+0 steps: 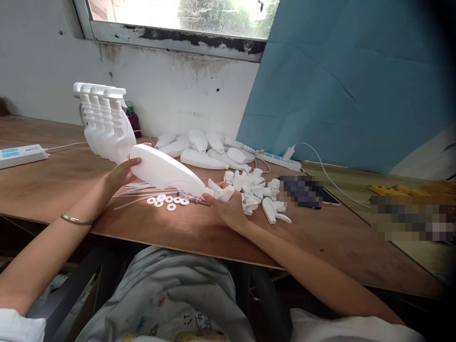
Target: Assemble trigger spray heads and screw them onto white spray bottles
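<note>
A white spray bottle (166,168) lies tilted on its side in the air, its base toward the left. My left hand (124,172) grips it by the base end. At the neck end, my right hand (228,204) is closed around a white trigger spray head (219,191), which meets the bottle's neck; whether it is threaded on is hidden by the fingers. Below the bottle lie several thin white dip tubes (133,191) and several white ring washers (171,207). Just right of my right hand is a heap of loose white trigger heads (256,185).
Several bottles with trigger heads on stand in a row (105,123) at the back left. Loose white bottles (203,156) are piled by the wall. Power strips (21,154) with cords, a dark bottle (133,121) with a green cap and a phone (302,192) also occupy the table.
</note>
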Demonstrator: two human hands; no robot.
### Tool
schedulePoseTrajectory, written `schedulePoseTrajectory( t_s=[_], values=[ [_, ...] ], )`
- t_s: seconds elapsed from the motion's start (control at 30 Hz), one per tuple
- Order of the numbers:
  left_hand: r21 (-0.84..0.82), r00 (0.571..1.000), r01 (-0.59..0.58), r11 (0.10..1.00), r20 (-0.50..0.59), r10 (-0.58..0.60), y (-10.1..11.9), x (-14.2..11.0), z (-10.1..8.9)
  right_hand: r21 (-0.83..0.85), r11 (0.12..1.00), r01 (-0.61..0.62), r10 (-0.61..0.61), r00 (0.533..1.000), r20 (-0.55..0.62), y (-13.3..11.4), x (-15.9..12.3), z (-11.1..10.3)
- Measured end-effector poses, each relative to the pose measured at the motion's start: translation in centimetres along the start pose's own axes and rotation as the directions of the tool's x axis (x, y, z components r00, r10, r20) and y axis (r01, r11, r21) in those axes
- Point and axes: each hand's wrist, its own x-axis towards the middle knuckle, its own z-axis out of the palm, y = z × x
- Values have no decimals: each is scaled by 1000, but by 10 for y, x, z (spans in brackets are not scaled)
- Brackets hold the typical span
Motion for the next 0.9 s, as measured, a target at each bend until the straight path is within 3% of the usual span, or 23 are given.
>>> schedulePoseTrajectory(
  t_s=[0.2,0.33,0.43,0.57,0.7,0.83,0.9],
  values=[
    [-83,989,-44,996,139,55,-6,1,-13,286,939,-189,195,981,8,-7,4,1],
    [-88,973,-47,995,221,65,-1,-1,-9,360,915,-184,191,981,15,-6,4,3],
    [-136,959,-29,990,275,66,5,-3,-2,317,938,-140,146,989,7,-2,2,3],
    [-160,969,6,987,246,34,10,-5,7,85,996,-30,34,998,-57,-1,0,1],
    [-21,984,107,994,144,-103,13,-5,10,-49,993,107,-109,993,-50,-4,-3,0],
    [118,953,287,951,64,-296,10,-3,4,-98,963,250,-254,966,-39,-3,-4,1],
    [194,954,270,943,76,-289,5,-1,0,-130,937,324,-331,943,-39,-1,-4,2]
  ],
)
